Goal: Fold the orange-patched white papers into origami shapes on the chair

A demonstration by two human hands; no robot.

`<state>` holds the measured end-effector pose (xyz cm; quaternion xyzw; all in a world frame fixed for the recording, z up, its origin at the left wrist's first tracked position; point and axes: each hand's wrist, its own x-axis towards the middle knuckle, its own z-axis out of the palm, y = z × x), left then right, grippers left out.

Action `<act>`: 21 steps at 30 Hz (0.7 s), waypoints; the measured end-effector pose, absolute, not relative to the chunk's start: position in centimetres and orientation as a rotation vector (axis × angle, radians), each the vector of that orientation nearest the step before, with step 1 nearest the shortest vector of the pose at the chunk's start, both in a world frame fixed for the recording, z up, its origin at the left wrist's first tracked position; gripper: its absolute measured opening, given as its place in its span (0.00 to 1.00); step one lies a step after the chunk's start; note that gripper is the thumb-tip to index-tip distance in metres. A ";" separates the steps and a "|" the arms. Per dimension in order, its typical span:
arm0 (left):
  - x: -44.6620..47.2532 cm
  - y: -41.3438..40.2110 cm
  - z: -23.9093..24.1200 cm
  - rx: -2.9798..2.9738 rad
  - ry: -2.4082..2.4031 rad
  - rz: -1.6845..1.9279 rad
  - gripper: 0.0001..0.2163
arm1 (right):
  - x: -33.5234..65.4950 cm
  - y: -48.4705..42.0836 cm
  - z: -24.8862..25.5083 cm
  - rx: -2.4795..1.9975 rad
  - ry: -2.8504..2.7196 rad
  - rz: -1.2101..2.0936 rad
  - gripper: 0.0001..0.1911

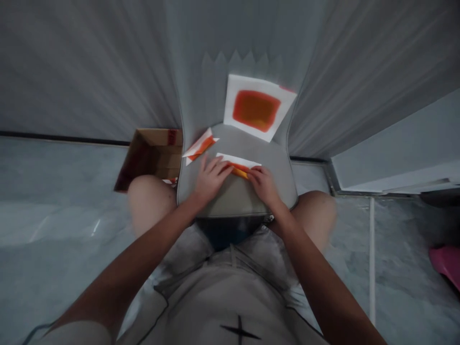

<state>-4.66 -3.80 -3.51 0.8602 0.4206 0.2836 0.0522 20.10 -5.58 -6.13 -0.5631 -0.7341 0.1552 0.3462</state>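
A folded strip of white and orange paper (237, 164) lies on the grey chair seat (237, 196) in front of me. My left hand (210, 178) lies on the seat with its fingers stretched out over the strip's left end. My right hand (263, 184) presses on the strip's right end with its fingers curled down onto it. A second folded white and orange piece (200, 145) lies at the seat's back left, apart from both hands. A flat white sheet with an orange square (257, 108) leans against the chair back.
An open brown cardboard box (151, 155) stands on the floor left of the chair, beside my left knee. Grey curtains hang behind. A pink object (447, 263) sits at the right edge on the tiled floor.
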 end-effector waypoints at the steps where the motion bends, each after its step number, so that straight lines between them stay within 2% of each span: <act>1: -4.4 -4.0 -3.4 2.630 1.235 0.860 0.17 | 20.1 -5.5 -6.3 -1.472 -1.915 0.390 0.18; 8: -2.8 -5.1 -4.0 2.665 1.131 0.735 0.19 | 20.1 -5.3 -6.1 -1.500 -1.948 0.350 0.18; 15: -3.2 -5.6 -4.7 2.718 1.197 0.682 0.19 | 17.4 -8.3 -5.9 -1.500 -2.105 -0.003 0.19; 21: -3.2 -6.0 -4.7 2.745 1.227 0.624 0.20 | 15.9 -9.6 -7.1 -1.587 -2.121 0.014 0.21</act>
